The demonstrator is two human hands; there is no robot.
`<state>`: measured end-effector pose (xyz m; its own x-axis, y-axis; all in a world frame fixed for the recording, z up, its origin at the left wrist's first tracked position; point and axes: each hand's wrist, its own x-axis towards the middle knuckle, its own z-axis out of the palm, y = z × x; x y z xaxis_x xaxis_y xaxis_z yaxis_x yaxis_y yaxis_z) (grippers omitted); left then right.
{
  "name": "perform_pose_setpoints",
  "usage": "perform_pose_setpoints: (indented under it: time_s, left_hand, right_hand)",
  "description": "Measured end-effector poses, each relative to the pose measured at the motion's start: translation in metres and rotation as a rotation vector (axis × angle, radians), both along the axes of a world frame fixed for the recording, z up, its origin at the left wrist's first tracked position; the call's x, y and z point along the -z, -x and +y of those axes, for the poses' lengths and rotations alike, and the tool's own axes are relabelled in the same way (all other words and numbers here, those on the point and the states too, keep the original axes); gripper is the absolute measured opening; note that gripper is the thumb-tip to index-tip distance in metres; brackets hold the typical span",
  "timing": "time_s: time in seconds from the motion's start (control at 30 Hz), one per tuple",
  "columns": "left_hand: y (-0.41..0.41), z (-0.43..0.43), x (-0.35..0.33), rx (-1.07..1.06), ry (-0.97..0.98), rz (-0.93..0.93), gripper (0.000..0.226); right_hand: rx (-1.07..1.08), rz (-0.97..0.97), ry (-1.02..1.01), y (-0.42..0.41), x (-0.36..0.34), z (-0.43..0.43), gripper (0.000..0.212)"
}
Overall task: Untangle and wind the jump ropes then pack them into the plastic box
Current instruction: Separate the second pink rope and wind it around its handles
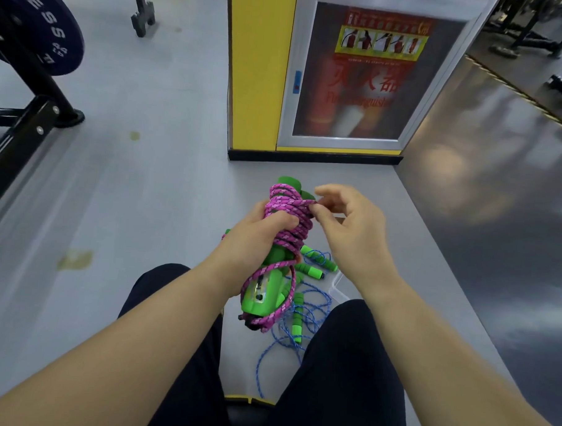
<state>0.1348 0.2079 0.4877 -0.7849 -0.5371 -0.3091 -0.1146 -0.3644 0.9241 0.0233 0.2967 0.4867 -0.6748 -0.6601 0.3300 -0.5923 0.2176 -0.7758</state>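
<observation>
The left hand (256, 234) sits at the centre of the frame, its grip clamped round a bundle of green handles (266, 292) wound with the pink jump rope (289, 210). One handle's lower end carries a small counter window. The right hand (350, 222), just right of the bundle, pinches a strand of the pink rope at the top of the coil between thumb and forefinger, with its other fingers loosely spread.

Below the bundle, a blue jump rope (297, 323) with green foam handles lies in a loose tangle on the grey floor (145, 190), between the person's dark-trousered legs (341, 360). A corner of the clear plastic box (338, 287) shows beside it; the right forearm hides the rest.

Straight ahead stands a yellow pillar (260, 67), with a glazed fire extinguisher cabinet (359, 77) set into it. The red sticker bears large Chinese characters and blurred English beginning "Fi". In the upper left, a dark weight plate (33, 28) shows the white letters "NESS", mounted on a black steel frame (19, 127).
</observation>
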Motion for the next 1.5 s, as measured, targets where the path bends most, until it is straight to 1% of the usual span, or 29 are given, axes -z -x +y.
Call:
perform_pose_setpoints:
  time_s: [0.1, 0.2, 0.23, 0.33, 0.4, 0.5, 0.63, 0.77, 0.8, 0.93, 0.97, 1.07, 1.17, 1.23, 1.3, 1.33, 1.43, 1.5]
  left_hand:
    - [-0.002, -0.003, 0.002, -0.004, -0.026, -0.007, 0.021]
    - [-0.001, -0.002, 0.001, -0.003, -0.059, -0.003, 0.021]
    - [0.000, -0.001, 0.002, -0.001, -0.069, 0.001, 0.021]
    - [0.001, 0.001, 0.002, 0.008, -0.069, -0.004, 0.020]
    - [0.001, 0.001, 0.003, 0.012, -0.046, -0.009, 0.016]
    - [0.001, 0.001, 0.003, 0.025, 0.001, -0.028, 0.015]
    - [0.001, 0.001, 0.001, 0.034, 0.005, -0.034, 0.012]
    - [0.001, 0.001, 0.006, 0.039, 0.008, -0.048, 0.016]
    - [0.001, 0.002, 0.007, 0.040, 0.004, -0.054, 0.018]
    - [0.001, 0.002, 0.009, 0.047, -0.061, -0.069, 0.028]
    - [0.001, 0.001, 0.008, 0.054, -0.089, -0.065, 0.030]
    - [0.001, -0.003, 0.005, 0.078, -0.125, -0.048, 0.028]
    - [0.001, -0.004, 0.002, 0.082, -0.184, -0.016, 0.034]
    - [0.000, -0.005, 0.000, 0.087, -0.250, 0.009, 0.033]
    - [-0.001, -0.005, -0.001, 0.093, -0.338, 0.039, 0.029]
    - [-0.001, -0.006, -0.003, 0.103, -0.373, 0.053, 0.033]
    - [-0.003, -0.006, -0.007, 0.139, -0.436, 0.088, 0.056]
    - [-0.003, -0.006, -0.009, 0.166, -0.464, 0.107, 0.061]
  right_hand:
    - [-0.021, 0.145, 0.025, -0.003, 0.003, 0.001, 0.014]
    - [0.008, 0.222, 0.096, -0.007, 0.009, 0.001, 0.018]
    - [0.034, 0.207, 0.114, -0.008, 0.010, 0.001, 0.018]
    - [0.102, 0.078, 0.120, -0.008, 0.013, 0.000, 0.016]
    - [0.106, 0.050, 0.096, -0.006, 0.013, 0.000, 0.016]
    - [0.037, 0.064, 0.003, 0.000, 0.009, 0.002, 0.015]
    - [-0.046, 0.072, -0.116, 0.007, 0.001, 0.003, 0.013]
    - [-0.168, -0.083, -0.172, 0.015, -0.007, 0.008, 0.028]
    - [-0.191, -0.121, -0.174, 0.016, -0.008, 0.009, 0.028]
    - [-0.276, -0.346, -0.088, 0.022, -0.006, 0.010, 0.024]
    - [-0.283, -0.373, -0.065, 0.023, -0.005, 0.011, 0.022]
    - [-0.260, -0.335, -0.005, 0.022, 0.000, 0.011, 0.021]
    - [-0.184, -0.273, 0.126, 0.012, 0.005, 0.010, 0.023]
    - [-0.191, -0.148, 0.180, 0.007, 0.009, 0.012, 0.025]
    - [-0.217, -0.027, 0.189, 0.004, 0.012, 0.014, 0.029]
    - [-0.206, -0.035, 0.197, 0.002, 0.013, 0.015, 0.031]
    - [-0.153, -0.204, 0.218, 0.003, 0.010, 0.018, 0.030]
    - [-0.160, -0.228, 0.206, 0.005, 0.006, 0.021, 0.027]
